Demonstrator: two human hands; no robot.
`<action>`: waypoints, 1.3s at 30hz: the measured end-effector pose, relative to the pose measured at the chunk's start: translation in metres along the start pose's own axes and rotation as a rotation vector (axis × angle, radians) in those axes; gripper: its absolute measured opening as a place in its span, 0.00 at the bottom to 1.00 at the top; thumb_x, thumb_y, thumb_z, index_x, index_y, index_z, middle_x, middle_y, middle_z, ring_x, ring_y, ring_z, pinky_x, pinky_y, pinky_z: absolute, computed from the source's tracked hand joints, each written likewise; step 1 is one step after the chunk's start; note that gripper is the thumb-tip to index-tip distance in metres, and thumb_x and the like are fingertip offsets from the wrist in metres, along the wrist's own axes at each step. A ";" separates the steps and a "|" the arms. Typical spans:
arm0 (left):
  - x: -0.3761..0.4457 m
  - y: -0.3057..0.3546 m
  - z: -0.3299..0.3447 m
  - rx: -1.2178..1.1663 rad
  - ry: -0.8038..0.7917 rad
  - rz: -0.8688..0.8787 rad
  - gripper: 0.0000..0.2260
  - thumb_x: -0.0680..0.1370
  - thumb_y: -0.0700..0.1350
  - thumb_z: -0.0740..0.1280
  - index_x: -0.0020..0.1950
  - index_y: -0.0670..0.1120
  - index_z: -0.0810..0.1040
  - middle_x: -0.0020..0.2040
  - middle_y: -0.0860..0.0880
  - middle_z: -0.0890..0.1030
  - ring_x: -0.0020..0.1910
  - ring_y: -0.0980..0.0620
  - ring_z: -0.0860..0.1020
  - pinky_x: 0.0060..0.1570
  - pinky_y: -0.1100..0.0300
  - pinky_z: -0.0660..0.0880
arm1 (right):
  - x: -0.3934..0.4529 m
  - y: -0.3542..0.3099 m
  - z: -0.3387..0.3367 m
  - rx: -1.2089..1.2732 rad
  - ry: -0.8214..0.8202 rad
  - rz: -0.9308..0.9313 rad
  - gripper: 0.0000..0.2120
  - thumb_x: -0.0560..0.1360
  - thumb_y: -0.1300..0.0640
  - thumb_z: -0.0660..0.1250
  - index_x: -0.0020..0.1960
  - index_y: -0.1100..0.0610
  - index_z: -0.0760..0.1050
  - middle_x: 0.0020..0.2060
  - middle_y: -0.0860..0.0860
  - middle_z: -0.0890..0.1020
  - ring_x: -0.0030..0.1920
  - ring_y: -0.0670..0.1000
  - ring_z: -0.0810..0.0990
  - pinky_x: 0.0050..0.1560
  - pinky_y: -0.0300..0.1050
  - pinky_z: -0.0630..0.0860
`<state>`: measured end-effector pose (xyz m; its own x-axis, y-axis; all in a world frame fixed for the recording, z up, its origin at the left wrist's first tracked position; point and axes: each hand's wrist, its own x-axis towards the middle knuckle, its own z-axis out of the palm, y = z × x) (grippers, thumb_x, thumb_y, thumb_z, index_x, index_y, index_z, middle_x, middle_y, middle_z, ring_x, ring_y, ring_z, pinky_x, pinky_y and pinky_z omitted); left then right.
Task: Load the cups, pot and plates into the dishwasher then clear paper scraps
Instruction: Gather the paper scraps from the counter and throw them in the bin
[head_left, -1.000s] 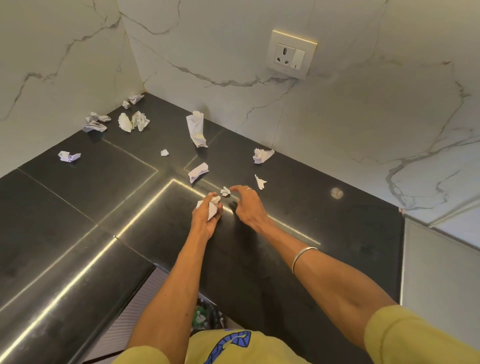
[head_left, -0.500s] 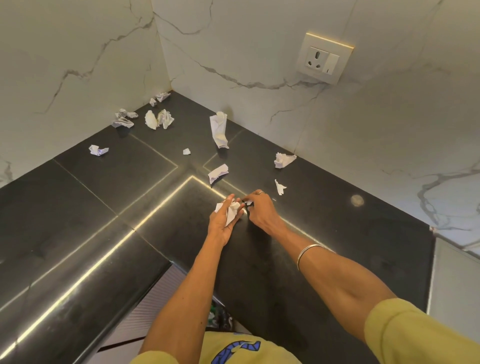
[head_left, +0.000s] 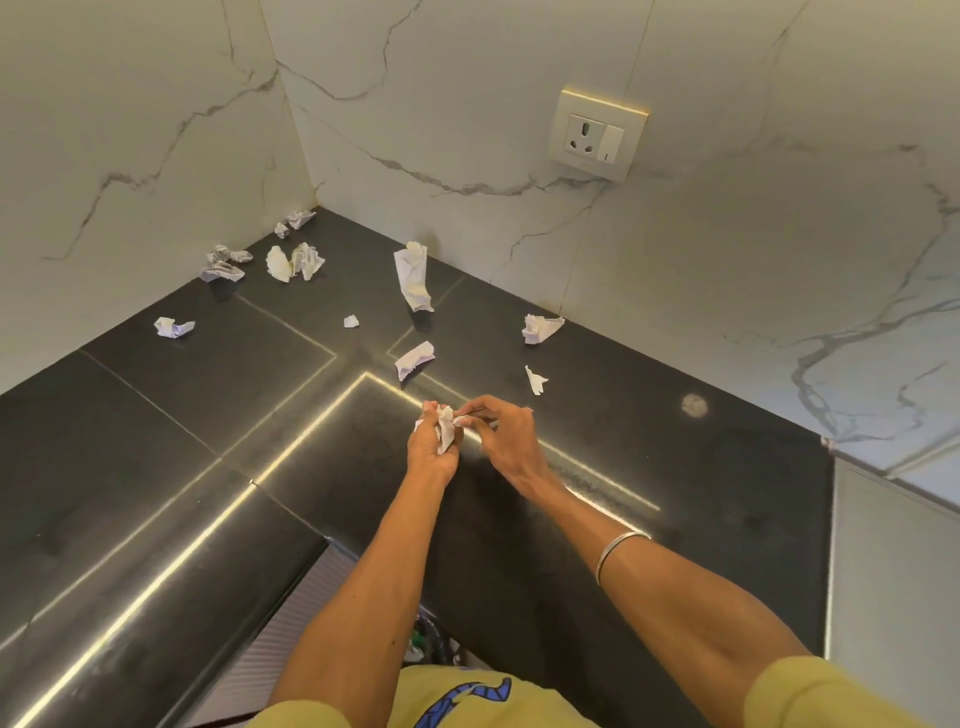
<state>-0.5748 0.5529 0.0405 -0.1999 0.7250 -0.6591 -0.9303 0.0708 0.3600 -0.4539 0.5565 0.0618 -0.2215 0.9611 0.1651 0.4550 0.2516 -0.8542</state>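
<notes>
Left hand (head_left: 431, 449) grips a paper wad (head_left: 445, 428); right hand (head_left: 501, 434) pinches its edge. About eleven scraps (head_left: 414, 358) litter the bench (head_left: 156, 415) toward the corner.

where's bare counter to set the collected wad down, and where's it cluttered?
Bare: the black counter left of the left hand, down to the front edge, and the stretch right of the right hand toward the pale round mark. Crowded: the back corner, with crumpled scraps along the left wall, and the tall scrap and loose bits beyond the hands.
</notes>
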 end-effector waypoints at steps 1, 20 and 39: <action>0.001 -0.001 0.001 0.010 0.002 -0.004 0.08 0.82 0.47 0.63 0.46 0.44 0.74 0.40 0.48 0.77 0.30 0.55 0.79 0.29 0.63 0.78 | -0.002 -0.002 0.001 -0.012 0.009 -0.021 0.05 0.73 0.61 0.74 0.48 0.54 0.83 0.42 0.44 0.86 0.45 0.38 0.84 0.46 0.30 0.76; 0.015 -0.009 0.016 -0.075 -0.052 -0.224 0.11 0.80 0.51 0.64 0.40 0.47 0.72 0.35 0.49 0.75 0.21 0.54 0.74 0.18 0.66 0.68 | -0.014 0.004 -0.016 -0.297 -0.086 -0.079 0.10 0.77 0.57 0.68 0.51 0.45 0.85 0.40 0.40 0.75 0.40 0.41 0.75 0.41 0.34 0.71; 0.046 -0.017 0.051 0.089 -0.109 -0.280 0.14 0.82 0.48 0.64 0.37 0.46 0.72 0.36 0.48 0.74 0.28 0.53 0.77 0.20 0.68 0.69 | 0.061 0.066 -0.049 -0.436 -0.001 0.309 0.25 0.76 0.62 0.66 0.72 0.53 0.71 0.67 0.53 0.73 0.65 0.56 0.72 0.65 0.49 0.72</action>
<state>-0.5526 0.6203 0.0379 0.0992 0.7378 -0.6677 -0.9130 0.3343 0.2338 -0.3949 0.6372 0.0399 -0.0211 0.9978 -0.0621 0.8151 -0.0188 -0.5790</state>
